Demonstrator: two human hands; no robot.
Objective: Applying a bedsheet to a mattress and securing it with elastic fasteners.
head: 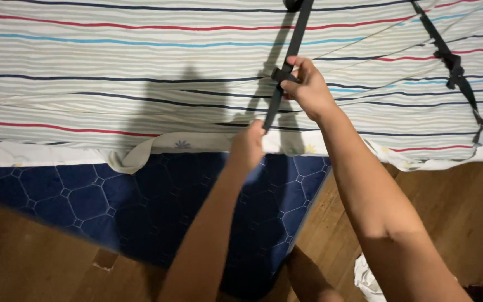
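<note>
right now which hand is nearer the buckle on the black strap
Right. The right hand pinches the strap at the buckle; the left hand grips the black strap lower down.

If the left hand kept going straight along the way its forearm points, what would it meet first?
The left hand already grips the lower end of the dark strap. Pushed straight on, up the picture, it would likely press into the striped sheet just past the white edge, short of the right hand on the buckle. Depth is unclear.
</note>
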